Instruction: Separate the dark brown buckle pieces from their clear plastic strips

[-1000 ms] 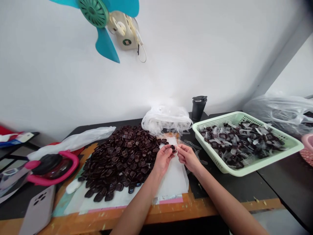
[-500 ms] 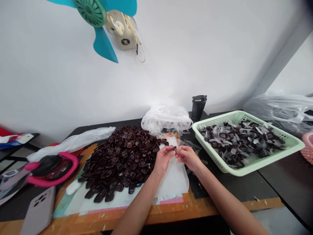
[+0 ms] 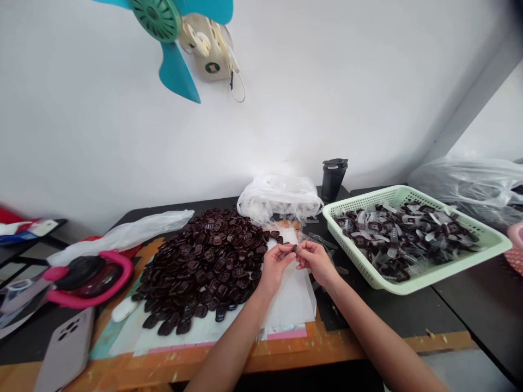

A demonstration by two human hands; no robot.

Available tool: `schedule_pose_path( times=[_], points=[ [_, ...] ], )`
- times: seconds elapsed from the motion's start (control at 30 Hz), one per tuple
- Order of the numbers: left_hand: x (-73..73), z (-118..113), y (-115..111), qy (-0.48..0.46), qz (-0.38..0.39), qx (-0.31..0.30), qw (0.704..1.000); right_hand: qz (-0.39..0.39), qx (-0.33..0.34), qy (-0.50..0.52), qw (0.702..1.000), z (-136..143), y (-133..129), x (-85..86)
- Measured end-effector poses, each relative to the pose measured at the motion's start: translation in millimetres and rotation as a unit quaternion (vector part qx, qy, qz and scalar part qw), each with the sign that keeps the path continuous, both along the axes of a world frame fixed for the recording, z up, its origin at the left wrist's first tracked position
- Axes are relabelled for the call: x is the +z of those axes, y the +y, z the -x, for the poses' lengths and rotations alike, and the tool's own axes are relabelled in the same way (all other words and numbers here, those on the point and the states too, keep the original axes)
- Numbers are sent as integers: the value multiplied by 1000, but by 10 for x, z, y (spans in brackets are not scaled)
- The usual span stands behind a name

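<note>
My left hand and my right hand meet over a white sheet, fingertips pinched together on one small dark piece between them. Left of my hands lies a large heap of dark brown glossy pieces. A white plastic bag of clear strips sits behind my hands. To the right, a pale green basket holds dark pieces with clear strips on them. Some loose clear strips lie on the black surface beside my right hand.
A black cup stands at the back. On the left are a phone, a white mouse-like object and a pink-handled pot. A blue fan is on the wall; clear bags lie at the right.
The view has shifted slightly. Both hands stay together, and the dark piece between the fingertips has turned a little.
</note>
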State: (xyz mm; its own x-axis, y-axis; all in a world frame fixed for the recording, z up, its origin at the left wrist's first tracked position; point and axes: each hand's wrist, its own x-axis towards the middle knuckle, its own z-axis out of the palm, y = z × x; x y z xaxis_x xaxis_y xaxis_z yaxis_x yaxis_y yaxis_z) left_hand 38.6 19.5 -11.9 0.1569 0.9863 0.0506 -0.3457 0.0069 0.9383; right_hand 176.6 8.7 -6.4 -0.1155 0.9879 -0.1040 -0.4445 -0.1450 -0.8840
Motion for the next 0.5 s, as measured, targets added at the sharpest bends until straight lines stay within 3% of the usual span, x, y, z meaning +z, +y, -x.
schedule_pose_path(
  times=[0.27,0.5],
  points=[
    [22,15,5,25,-33,-1,999,-39,-17,16,999,35,3,-2],
    [75,94,39,92,-44,33,994,-144,-7,-161,976,44,-15,0]
  ],
)
